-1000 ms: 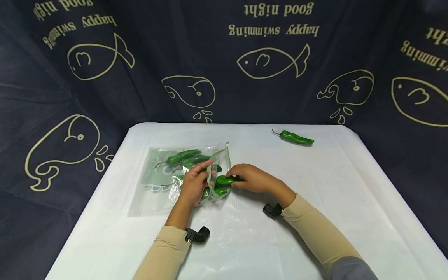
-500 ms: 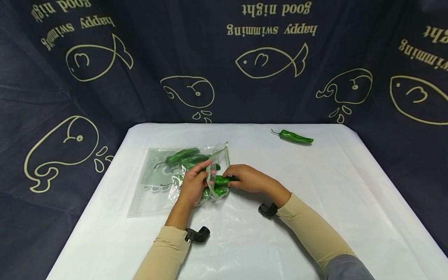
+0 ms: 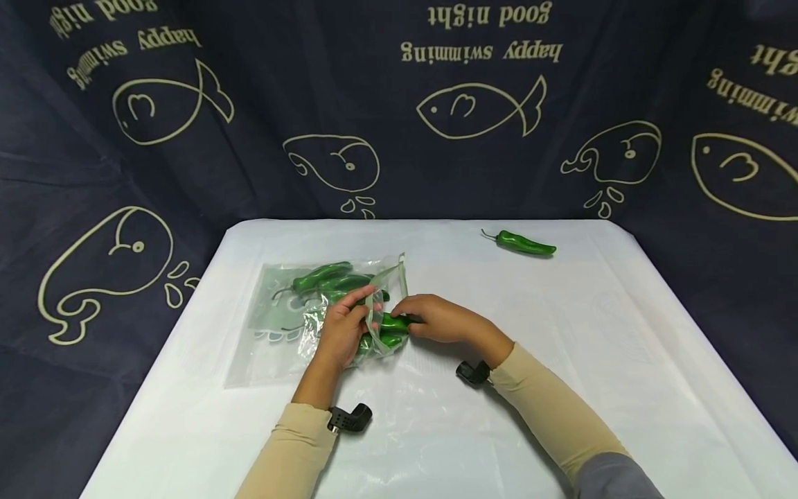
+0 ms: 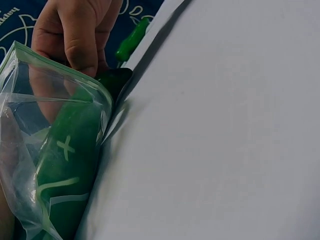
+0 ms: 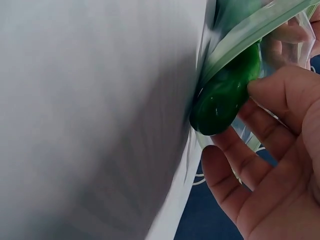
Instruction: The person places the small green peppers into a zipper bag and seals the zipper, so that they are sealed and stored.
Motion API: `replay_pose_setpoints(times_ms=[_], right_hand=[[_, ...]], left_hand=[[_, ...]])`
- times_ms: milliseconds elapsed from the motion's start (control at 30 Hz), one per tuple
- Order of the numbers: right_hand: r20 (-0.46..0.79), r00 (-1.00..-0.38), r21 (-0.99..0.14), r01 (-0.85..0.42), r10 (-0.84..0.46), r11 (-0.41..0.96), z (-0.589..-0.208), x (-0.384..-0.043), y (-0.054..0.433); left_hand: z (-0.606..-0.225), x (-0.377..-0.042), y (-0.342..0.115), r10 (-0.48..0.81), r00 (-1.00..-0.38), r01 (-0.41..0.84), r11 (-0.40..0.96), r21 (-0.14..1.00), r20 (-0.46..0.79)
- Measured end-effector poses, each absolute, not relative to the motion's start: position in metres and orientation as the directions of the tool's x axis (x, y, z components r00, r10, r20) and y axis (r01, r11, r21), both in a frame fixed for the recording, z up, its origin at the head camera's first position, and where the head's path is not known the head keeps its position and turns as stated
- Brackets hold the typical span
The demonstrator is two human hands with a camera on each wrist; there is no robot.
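A clear zip bag (image 3: 240, 367) lies on the table with several green peppers (image 3: 324, 276) inside. My left hand (image 3: 339, 333) holds its mouth apart, thumb and fingers on the rim (image 4: 60, 67). My right hand (image 3: 439, 317) is at the opening and holds a green pepper (image 3: 394, 323) between thumb and fingers. Seen from the right wrist, this pepper's rounded end (image 5: 215, 112) sticks out past the bag's rim, while the rest lies inside. Another pepper end (image 3: 391, 341) shows just below it at the mouth.
One loose green pepper (image 3: 525, 243) lies near the table's far edge, right of centre. White cloth covers the table (image 3: 561, 312). A dark curtain (image 3: 399, 180) with fish drawings hangs behind it.
My right hand has moved slightly left, and the pepper it holds has slid a little further into the bag. My left hand keeps its hold on the rim.
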State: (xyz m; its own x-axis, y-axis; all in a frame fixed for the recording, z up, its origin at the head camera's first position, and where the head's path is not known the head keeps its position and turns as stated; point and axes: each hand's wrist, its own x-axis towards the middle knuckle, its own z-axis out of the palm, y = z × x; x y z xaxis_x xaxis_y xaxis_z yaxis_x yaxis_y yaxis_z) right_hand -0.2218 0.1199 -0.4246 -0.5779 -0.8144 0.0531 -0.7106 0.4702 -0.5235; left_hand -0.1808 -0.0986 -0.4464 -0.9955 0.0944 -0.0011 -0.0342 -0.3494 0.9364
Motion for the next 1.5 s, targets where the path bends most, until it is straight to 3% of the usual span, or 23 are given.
replay_pose_setpoints(times_ms=[700, 1167, 1500], right_hand=[[0.031, -0.569, -0.518, -0.712, -0.821, 0.474, -0.425, -0.222, 0.115], [-0.048, -0.622, -0.549, -0.637, -0.782, 0.541, -0.427, -0.227, 0.104], [-0.015, -0.633, -0.523, -0.655, -0.774, 0.546, -0.431, -0.233, 0.102]], left_hand=[[-0.447, -0.18, -0.099, 0.099, -0.995, -0.031, -0.346, 0.938, 0.004], [-0.447, -0.181, -0.098, 0.069, -0.998, -0.035, -0.349, 0.936, -0.011], [-0.446, -0.179, -0.098, 0.087, -0.996, -0.033, -0.368, 0.929, -0.001]])
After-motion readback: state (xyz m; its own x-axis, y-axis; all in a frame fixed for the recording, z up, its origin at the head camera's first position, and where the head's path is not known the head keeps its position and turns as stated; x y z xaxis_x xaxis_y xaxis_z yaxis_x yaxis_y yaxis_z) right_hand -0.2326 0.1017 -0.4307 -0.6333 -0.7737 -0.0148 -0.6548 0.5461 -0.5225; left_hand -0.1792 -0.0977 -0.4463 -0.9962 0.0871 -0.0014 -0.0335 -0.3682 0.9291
